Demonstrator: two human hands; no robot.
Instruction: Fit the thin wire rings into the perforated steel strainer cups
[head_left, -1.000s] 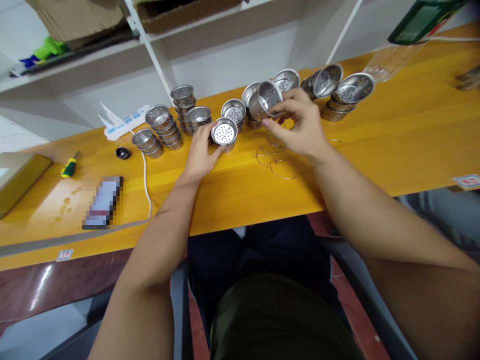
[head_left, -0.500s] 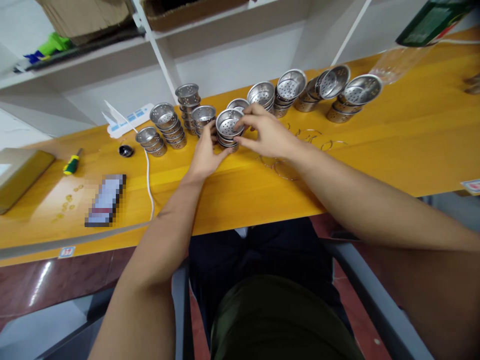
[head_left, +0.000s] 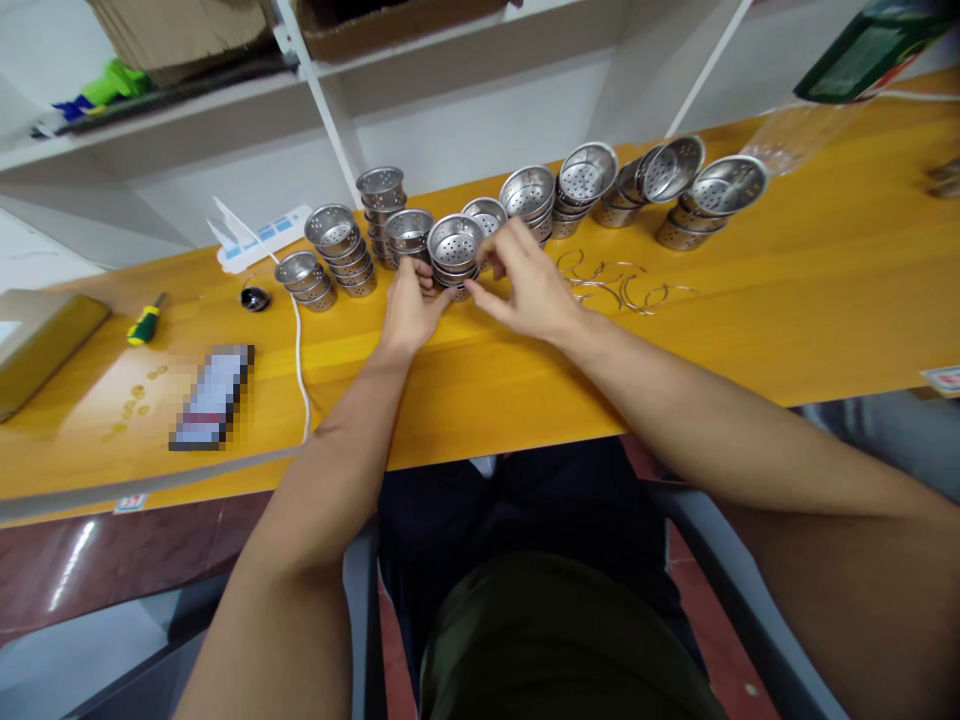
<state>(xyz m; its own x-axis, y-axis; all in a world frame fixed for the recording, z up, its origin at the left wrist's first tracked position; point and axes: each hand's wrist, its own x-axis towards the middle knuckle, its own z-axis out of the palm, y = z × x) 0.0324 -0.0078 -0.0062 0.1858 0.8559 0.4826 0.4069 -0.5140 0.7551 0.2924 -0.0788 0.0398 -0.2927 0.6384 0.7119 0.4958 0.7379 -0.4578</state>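
Observation:
A short stack of perforated metal cups (head_left: 455, 243) stands on the table between my two hands. My left hand (head_left: 411, 305) is closed around its lower left side, thumb along the front and fingers curled behind. On the right side, my right hand (head_left: 529, 285) grips the stack low, its thumb near the base and its bent fingers by the rim. The fingertips are partly hidden. Just behind sits another perforated cup (head_left: 486, 214). Left of it, close to my left hand, is a further cup stack (head_left: 409, 230).
More cup stacks (head_left: 589, 175) line the back of the table, some leaning. Thin wire rings (head_left: 626, 290) lie right of my hands. To the left are a phone (head_left: 214, 398), a screwdriver (head_left: 145, 325), a small dark round part (head_left: 255, 298), a white cable (head_left: 298, 360) and a power strip (head_left: 266, 240).
My right hand has slid down from the cup's rim to the stack's side, and my left fingers have curled lower. Some wire rings now lie farther back and to the right.

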